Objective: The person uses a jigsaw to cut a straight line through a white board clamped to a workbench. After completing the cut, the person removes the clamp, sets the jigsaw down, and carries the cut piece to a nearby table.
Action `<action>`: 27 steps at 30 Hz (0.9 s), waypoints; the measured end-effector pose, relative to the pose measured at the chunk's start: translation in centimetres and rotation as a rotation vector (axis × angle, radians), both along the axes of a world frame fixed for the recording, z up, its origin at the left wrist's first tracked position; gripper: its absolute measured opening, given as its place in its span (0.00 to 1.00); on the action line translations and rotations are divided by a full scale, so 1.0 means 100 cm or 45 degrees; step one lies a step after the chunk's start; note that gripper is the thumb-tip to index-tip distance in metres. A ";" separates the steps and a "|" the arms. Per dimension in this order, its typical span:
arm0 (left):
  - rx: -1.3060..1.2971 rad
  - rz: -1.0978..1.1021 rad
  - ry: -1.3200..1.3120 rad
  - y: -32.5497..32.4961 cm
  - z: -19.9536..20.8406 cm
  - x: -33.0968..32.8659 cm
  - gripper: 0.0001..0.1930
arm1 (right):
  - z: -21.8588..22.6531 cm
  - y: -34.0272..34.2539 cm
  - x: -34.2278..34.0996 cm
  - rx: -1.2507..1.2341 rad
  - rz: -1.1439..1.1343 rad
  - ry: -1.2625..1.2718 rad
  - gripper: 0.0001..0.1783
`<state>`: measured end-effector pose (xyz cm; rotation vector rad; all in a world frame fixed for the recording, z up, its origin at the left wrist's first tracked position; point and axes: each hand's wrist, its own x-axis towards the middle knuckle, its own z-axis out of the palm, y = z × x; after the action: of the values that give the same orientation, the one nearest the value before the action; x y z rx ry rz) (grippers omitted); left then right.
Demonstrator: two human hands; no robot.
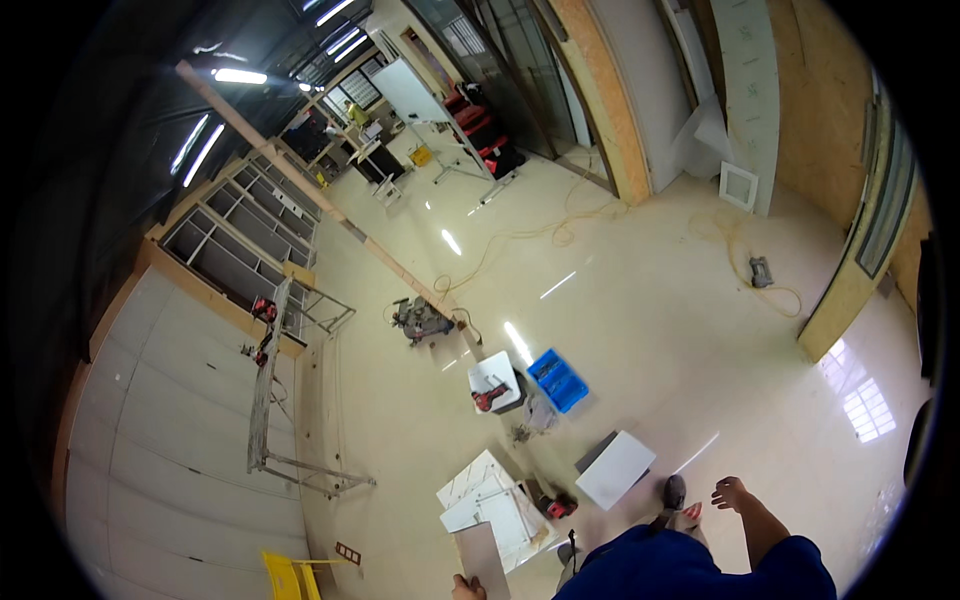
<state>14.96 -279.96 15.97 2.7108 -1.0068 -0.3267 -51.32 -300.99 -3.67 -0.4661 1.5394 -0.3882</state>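
My left hand (467, 589), at the bottom edge, is closed on the edge of a flat, greyish board (484, 556). That board overlaps white panels (490, 505) stacked on the floor, and whether they touch I cannot tell. My right hand (731, 493) hangs out to the right with its fingers apart, holding nothing. Beside the panels is a red and black power tool (559, 506). A white-topped box (616, 470) sits between the panels and my shoes. Farther ahead, a red cordless drill (489, 399) rests on another white-topped box (487, 371).
A blue organizer tray (558, 381) stands beyond the boxes, near an air compressor (422, 320) by a wooden post (320, 200). A scaffold bench (262, 405) runs along the left; a yellow stool (284, 572) is nearer. Air hose (570, 225) crosses the floor. A person (355, 113) is far back.
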 end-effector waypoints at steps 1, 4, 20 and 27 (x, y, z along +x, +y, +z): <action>-0.029 -0.028 0.029 -0.015 0.001 -0.010 0.19 | 0.004 -0.010 -0.026 0.012 -0.107 0.024 0.15; -0.023 -0.042 -0.058 -0.019 0.021 -0.036 0.17 | 0.012 -0.028 -0.073 0.161 -0.232 0.087 0.17; 0.251 0.309 0.176 0.087 -0.059 -0.140 0.20 | -0.003 -0.077 -0.008 0.333 0.571 -0.043 0.21; 0.179 0.415 0.304 0.082 -0.118 -0.146 0.21 | 0.015 -0.133 0.072 0.316 0.839 0.143 0.22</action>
<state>0.38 -271.77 4.13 2.8101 -0.4852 -0.6588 -44.16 -314.29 -2.18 -0.7696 1.4227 0.3390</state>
